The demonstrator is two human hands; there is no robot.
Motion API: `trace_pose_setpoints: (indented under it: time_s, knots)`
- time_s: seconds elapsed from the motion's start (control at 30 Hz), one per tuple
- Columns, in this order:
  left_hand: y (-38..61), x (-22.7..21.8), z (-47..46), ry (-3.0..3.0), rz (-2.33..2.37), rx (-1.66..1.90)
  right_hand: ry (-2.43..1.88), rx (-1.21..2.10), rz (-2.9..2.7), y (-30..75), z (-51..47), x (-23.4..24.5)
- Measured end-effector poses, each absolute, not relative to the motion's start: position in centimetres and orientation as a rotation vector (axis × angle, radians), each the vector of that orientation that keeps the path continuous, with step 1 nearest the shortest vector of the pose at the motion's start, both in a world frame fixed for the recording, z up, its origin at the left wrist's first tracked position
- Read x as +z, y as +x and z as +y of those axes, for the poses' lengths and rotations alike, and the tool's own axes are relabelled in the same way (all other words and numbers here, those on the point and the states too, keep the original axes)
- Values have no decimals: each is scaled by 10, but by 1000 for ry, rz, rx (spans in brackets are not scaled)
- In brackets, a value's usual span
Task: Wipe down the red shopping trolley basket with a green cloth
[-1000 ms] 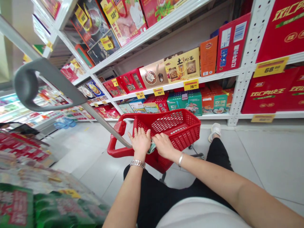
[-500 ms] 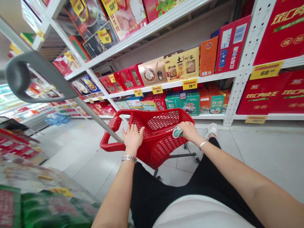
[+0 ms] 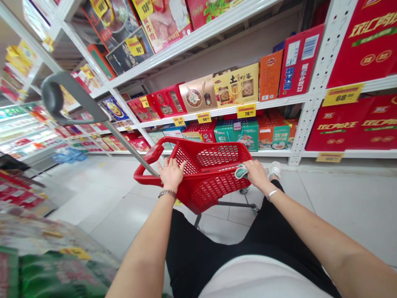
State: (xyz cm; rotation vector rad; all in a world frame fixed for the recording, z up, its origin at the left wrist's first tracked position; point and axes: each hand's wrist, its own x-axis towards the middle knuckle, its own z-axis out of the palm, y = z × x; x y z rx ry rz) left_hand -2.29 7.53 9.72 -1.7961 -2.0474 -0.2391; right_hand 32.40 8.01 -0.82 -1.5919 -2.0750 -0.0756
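Observation:
A red shopping trolley (image 3: 204,193) with perforated basket walls stands right in front of my legs, and nothing shows inside its basket. My left hand (image 3: 171,175) rests on the near rim by the handle end, fingers spread. At the other end of that rim, my right hand (image 3: 256,174) is closed around a pale green cloth (image 3: 241,171) and lies against the basket. From the handle end a long metal pole rises to the upper left, bearing a grey looped grip (image 3: 74,97); neither hand touches it.
White shelving (image 3: 305,120) with boxed goods and yellow price tags runs behind the trolley. Red boxes (image 3: 366,45) fill the right bay. Green packages (image 3: 58,275) lie at the lower left. Blue-wrapped goods (image 3: 70,155) sit on the tiled floor farther left.
The grey grip has shifted right and down in view. The trolley has turned slightly, and my right hand with the cloth has moved a little right. My left hand remains on the rim.

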Motion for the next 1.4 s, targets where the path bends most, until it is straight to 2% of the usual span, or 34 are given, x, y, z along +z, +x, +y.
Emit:
trace_pose_setpoints:
  time_s: [0.3, 0.5, 0.7, 0.9, 1.1, 1.27, 1.4]
  knots:
    - [40, 61, 81, -1993, -2012, -219, -1803, -82, -2041, 294, 37, 6]
    - [84, 34, 64, -2170, -1980, -204, -1665, -150, -2116, 250, -5, -9]
    - [34, 35, 64, -2283, -1865, -78, -1276, -117, -2357, 219, -33, -12]
    - [-19, 43, 69, -2243, -1906, 58, -1102, -81, -2549, 256, -7, -2]
    - [14, 18, 37, -2169, -1942, -170, -1172, -105, -2460, 292, 29, -10]
    - [74, -11, 6, -2216, -1949, -396, -1264, -182, -2419, 269, 28, -14]
    - [69, -14, -5, -2101, -2041, -441, -1264, -232, -2474, 247, 9, -12]
